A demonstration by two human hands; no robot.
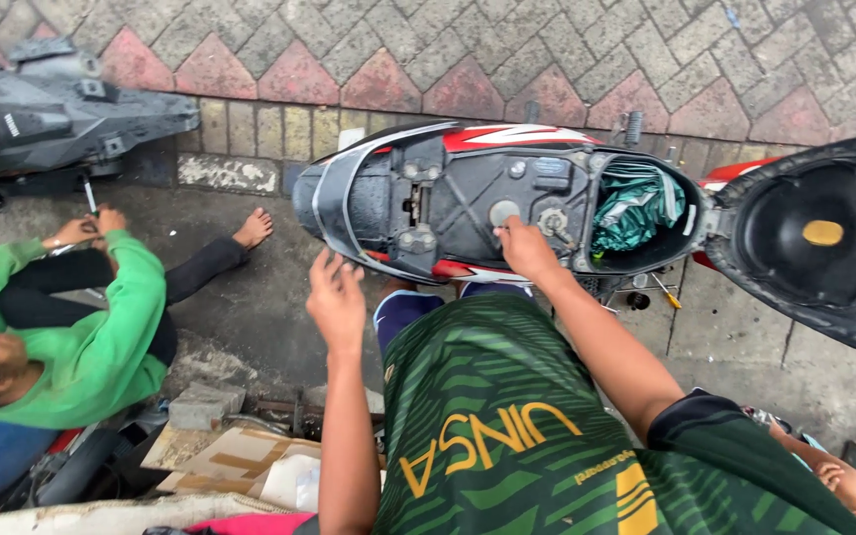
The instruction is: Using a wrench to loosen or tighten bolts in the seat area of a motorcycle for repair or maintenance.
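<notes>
Outdoors, zigzag brick paving (pixel 468 59); right hand (pixel 525 248) pinches a round cap (pixel 503 212) on the black plastic scooter (pixel 468 198); left hand (pixel 337 297) hovers spread.

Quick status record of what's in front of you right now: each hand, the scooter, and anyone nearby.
right hand: fingertips on the round cap in the scooter's exposed rear frame
left hand: empty, raised beside the scooter tail
seat: flipped open
storage bay: holds green cloth
nearby: person in green sleeves seated on the ground, working on another scooter

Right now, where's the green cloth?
Head view, right of centre: the green cloth sits bunched in the scooter's open storage tub, just right of the right hand and left of the raised seat.
</notes>
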